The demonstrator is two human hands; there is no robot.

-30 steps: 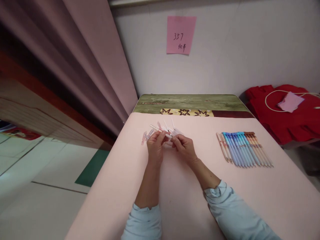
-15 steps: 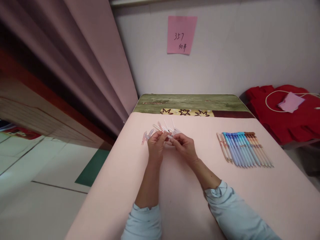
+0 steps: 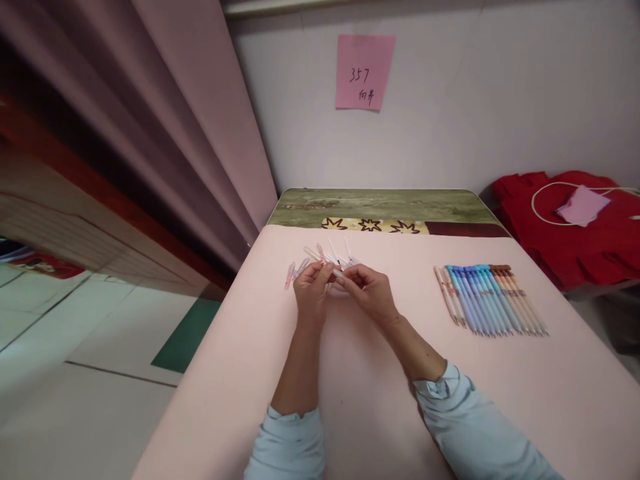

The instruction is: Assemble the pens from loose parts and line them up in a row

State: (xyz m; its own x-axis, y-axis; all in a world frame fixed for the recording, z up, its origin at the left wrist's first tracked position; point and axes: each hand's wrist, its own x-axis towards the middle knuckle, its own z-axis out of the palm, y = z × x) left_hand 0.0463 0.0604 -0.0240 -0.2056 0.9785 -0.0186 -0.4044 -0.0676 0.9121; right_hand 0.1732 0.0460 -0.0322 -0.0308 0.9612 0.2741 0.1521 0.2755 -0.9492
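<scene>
My left hand (image 3: 313,287) and my right hand (image 3: 369,288) meet over the pink table cover. Both are closed in a pinch on a slim, pale pen part (image 3: 338,273), largely covered by the fingers. Just beyond the fingers lie several thin white refills (image 3: 334,249), partly hidden by my hands. Clear and pinkish pen pieces (image 3: 291,275) rest to the left of my left hand. A pale piece (image 3: 353,261) shows behind my right hand.
A neat row of pens (image 3: 487,300), in white, blue and brown tones, lies on the right of the pink cover (image 3: 370,400). Behind is a green table end (image 3: 390,200) against the wall. Red cloth (image 3: 530,233) with a cord sits at far right; a curtain (image 3: 200,100) hangs left.
Both hands stay close together at nearly the same spot. The right fingers have shifted slightly over the pale pen part, so less of it shows.
</scene>
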